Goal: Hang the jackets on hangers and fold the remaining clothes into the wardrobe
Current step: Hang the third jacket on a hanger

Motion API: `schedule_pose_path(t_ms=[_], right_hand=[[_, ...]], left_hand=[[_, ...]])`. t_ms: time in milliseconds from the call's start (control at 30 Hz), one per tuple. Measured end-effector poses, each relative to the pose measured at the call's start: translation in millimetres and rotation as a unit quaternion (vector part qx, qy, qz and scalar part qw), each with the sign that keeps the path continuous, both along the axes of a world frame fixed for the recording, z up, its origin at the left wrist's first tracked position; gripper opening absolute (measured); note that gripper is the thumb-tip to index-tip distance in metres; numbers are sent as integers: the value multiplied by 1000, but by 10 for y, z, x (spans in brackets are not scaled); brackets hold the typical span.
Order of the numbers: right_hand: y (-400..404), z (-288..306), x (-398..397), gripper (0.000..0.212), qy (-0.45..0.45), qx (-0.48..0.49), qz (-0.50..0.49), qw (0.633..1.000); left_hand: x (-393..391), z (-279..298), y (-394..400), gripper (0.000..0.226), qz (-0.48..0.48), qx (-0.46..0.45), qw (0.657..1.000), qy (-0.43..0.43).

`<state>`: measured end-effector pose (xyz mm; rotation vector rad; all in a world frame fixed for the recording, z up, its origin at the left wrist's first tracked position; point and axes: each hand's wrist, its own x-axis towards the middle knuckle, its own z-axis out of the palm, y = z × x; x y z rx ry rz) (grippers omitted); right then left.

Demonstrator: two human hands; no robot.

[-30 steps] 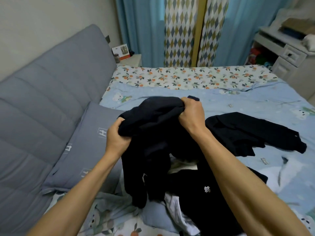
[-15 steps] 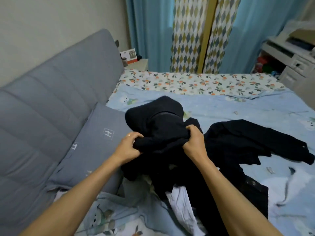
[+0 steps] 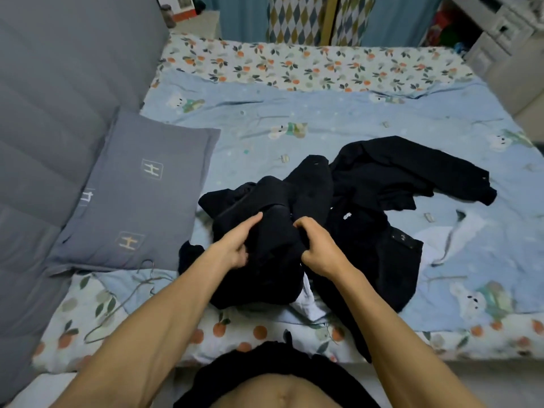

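Lowered since a second ago: dark garment (image 3: 265,231) now on the bed (image 3: 323,119) near its front edge (bunched, long axis unclear), under both hands. Left hand (image 3: 238,242) pinches it; right hand (image 3: 316,247) grips it.

arms: both bare to past the elbow, no sleeves in view
torso: black fabric garment (image 3: 273,366) at the waist, midriff bare

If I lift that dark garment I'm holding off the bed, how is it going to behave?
The dark garment will probably flop and sag: it already lies bunched in soft folds under the left hand and right hand. It looks thick, so likely fairly heavy for clothing. It overlaps the black jacket, so lifting may drag that along.
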<state>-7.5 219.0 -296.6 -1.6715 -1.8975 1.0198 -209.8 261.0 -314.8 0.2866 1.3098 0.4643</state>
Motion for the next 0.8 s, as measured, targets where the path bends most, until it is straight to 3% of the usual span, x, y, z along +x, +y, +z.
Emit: schedule_pose_path(t_ms=[67,133,233,400,467,567,600,633,700,800], right_hand=[[-51,18,93,47,-34,-39,52,997],[-74,5,198,53,-82,-72,87,990],[-85,25,309,62,-156,-96,83,980],[58,253,207,55,-50,-71,-46,995],[186,252,116,77,-57,-87,-37,994],[378,159,-48,116,-148,-135,-5,980],[430,136,-94,114,-140,-162,-13,977],[471,96,-134,95,-105,-185,-31,977],[484,46,-211,27,-27,-193,-61,979],[480,59,-289,16,17,-93,-108,990]], left_hand=[[153,23,-41,26,20,3,1000,24],[225,-23,-62,17,47,54,994,82],[211,57,-143,21,64,164,977,117],[-227,226,-248,36,18,307,942,138],[-386,262,-284,35,14,328,935,133],[-505,340,-348,38,50,321,941,91],[-544,349,-370,39,57,318,943,83],[-588,338,-386,39,63,314,944,78],[-691,277,-408,36,71,299,948,86],[-877,154,-410,33,54,264,949,166]])
